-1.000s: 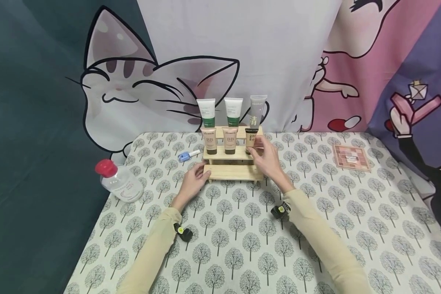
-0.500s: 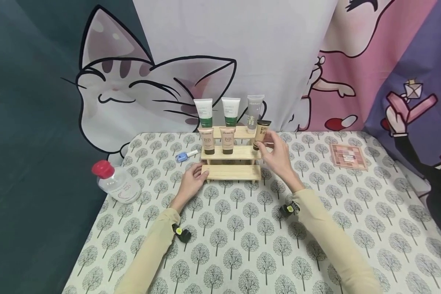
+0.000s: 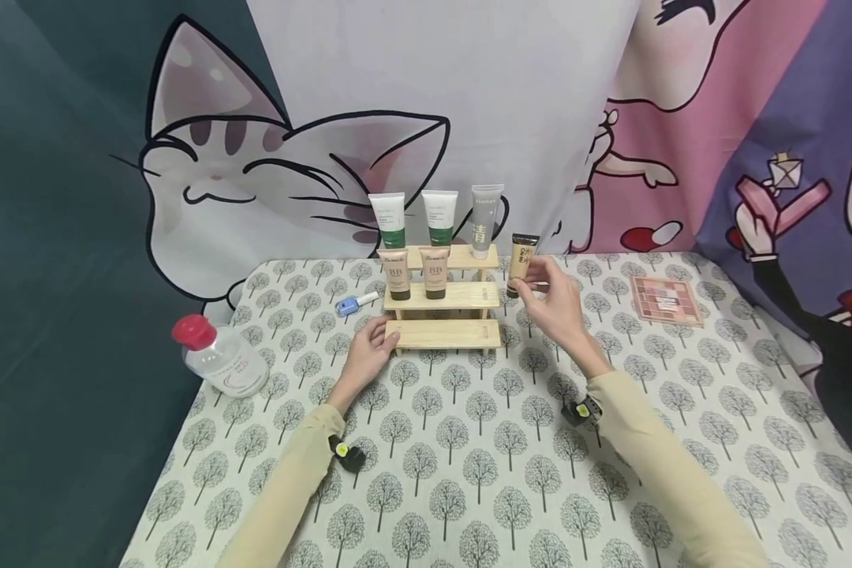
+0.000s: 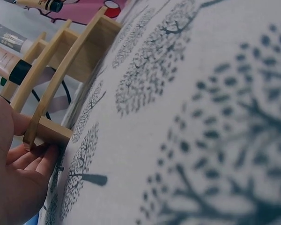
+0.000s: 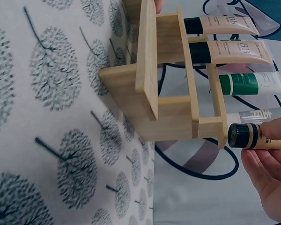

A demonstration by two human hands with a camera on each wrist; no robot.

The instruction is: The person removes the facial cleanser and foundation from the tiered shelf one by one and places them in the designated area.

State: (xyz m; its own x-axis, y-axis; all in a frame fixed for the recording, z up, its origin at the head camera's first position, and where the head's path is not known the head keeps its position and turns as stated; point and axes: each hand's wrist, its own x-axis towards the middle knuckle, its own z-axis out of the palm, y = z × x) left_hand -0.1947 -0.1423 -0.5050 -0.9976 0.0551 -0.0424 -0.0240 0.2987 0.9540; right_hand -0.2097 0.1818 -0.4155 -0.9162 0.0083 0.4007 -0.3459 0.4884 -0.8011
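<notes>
With left hand, grips wooden rack; with right hand, pinches one tan tube right of rack. On rack: five tubes. Left: two bottles. Right: one palette.

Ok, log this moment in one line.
left grip: holds wooden rack | right grip: holds tan tube off rack | middle tier: two BB tubes

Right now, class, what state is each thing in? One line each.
Stand: upright, gripped by left hand
Gold tube: in right hand, off stand, cap down
BB tubes: standing cap down, middle shelf
Green-capped tubes: standing cap down, top shelf
Grey tube: standing cap down, top shelf
Polish: on its side, capped
Bottle: capped
Palette: flat, lid unclear
</notes>
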